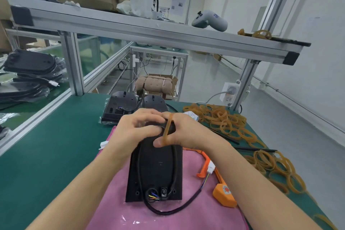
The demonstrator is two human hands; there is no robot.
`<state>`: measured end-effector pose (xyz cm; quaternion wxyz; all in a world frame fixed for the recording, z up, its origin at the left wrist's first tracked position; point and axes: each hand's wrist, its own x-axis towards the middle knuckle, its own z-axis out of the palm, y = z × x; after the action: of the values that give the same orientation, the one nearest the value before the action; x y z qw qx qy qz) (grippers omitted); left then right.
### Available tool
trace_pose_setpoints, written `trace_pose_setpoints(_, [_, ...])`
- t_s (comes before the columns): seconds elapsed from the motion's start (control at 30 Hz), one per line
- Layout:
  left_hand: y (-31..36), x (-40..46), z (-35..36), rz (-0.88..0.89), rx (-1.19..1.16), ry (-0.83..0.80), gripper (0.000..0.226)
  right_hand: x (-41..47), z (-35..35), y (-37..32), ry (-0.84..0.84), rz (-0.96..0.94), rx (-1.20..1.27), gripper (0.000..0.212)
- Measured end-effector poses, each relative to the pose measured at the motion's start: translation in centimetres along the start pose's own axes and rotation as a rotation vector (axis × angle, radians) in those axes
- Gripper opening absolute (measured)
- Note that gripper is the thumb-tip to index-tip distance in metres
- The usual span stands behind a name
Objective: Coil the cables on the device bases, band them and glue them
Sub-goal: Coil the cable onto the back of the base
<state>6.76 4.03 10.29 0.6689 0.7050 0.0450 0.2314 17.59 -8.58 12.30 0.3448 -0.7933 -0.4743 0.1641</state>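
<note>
The right hand (pixel 183 132) is stretching a soft, springy rubber band (pixel 169 129) across thumb and fingers while the left hand (pixel 138 129), its grip curled, is pinching the limp black cable (pixel 174 166) at the far end of the rigid device base (pixel 155 170).

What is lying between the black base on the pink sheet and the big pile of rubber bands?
In the head view, an orange tool and a white connector on coloured wires lie between the black base and the rubber bands.
</note>
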Motion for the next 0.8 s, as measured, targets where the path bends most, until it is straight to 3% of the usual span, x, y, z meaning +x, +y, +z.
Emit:
trace_pose_setpoints(0.1, [1.7,0.9,1.4,0.06,0.635,0.03,0.031,0.0,0.0,-0.2,0.0,-0.018,-0.052,0.031])
trace_pose_setpoints(0.27, [3.9,1.6,1.9,0.043,0.935,-0.058,0.02,-0.6,0.1,-0.6,0.066,-0.014,-0.098,0.034])
trace_pose_setpoints(0.43, [3.9,1.8,3.8,0.313,1.282,0.167,0.018,-0.7,0.6,-1.2,0.134,-0.053,-0.188,0.043])
trace_pose_setpoints(0.53, [4.3,2.3,2.3,0.382,1.193,0.252,0.022,-1.7,0.7,-0.9,0.151,-0.054,-0.118,0.035])
trace_pose_setpoints(0.57, [4.3,2.6,0.9,0.354,1.116,0.292,0.022,-2.1,0.7,-0.8,0.164,-0.054,-0.093,0.041])
trace_pose_setpoints(0.63, [3.8,2.8,-2.1,0.207,0.942,0.374,0.021,-2.7,0.8,-0.7,0.186,-0.068,-0.074,0.054])
trace_pose_setpoints(0.8, [0.3,1.4,-5.7,-0.072,0.488,0.37,0.036,-3.3,1.3,-1.1,0.206,-0.106,-0.026,0.05])
